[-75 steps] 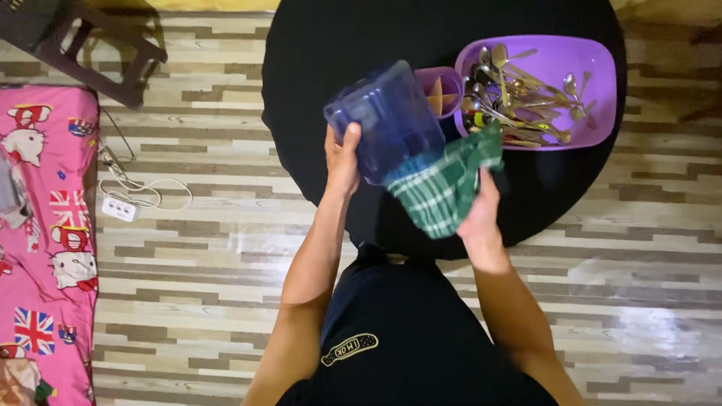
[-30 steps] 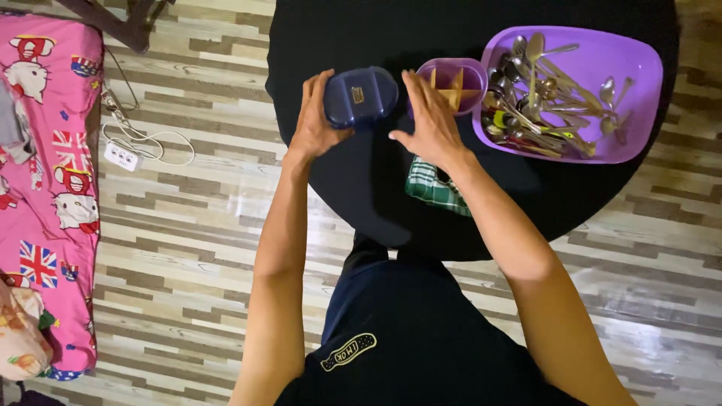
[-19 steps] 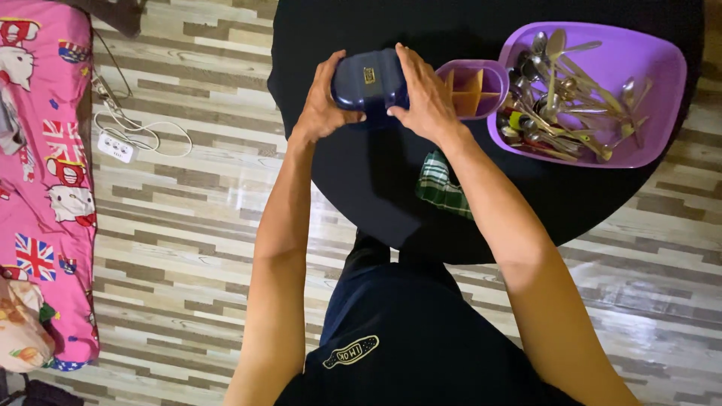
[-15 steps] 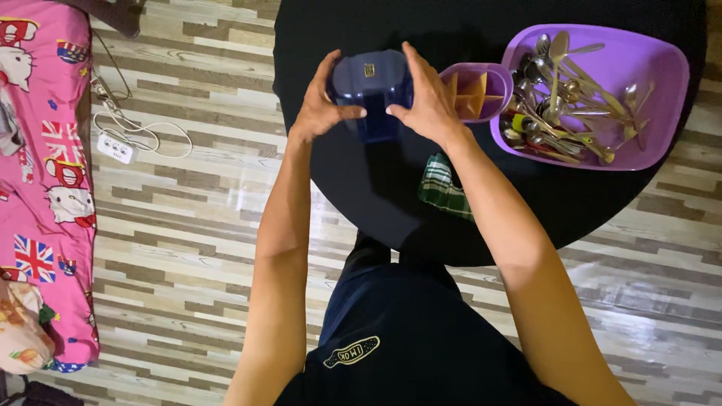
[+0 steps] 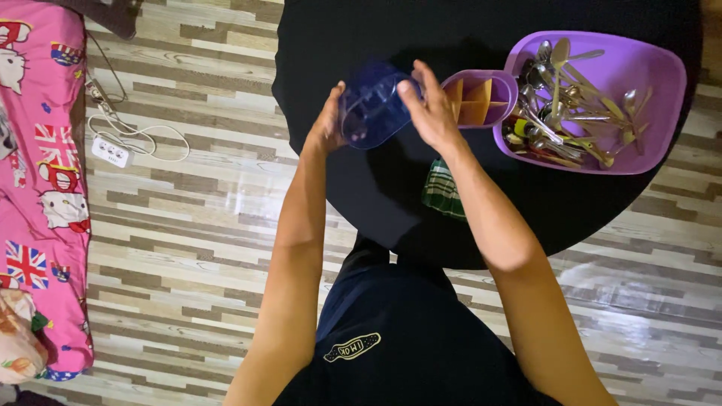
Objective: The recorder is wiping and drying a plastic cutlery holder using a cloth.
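Observation:
A translucent dark blue plastic container (image 5: 370,107) is held above the round black table (image 5: 451,30), tipped so its open mouth faces me. My left hand (image 5: 327,128) grips its left side and my right hand (image 5: 429,109) grips its right side. A green checked cloth (image 5: 444,189) lies on the table under my right forearm, partly hidden by it. Just right of my right hand stands a small purple holder with orange dividers (image 5: 479,98).
A large purple basin (image 5: 639,75) filled with several spoons and forks (image 5: 564,98) sits at the table's right. On the striped wood floor lie a white power strip with cable (image 5: 113,150) and a pink patterned mattress (image 5: 34,188) at the left.
The cloth was put down on the table. The blue container went base-up onto the table, was then lifted with both hands and turned until its opening faces me.

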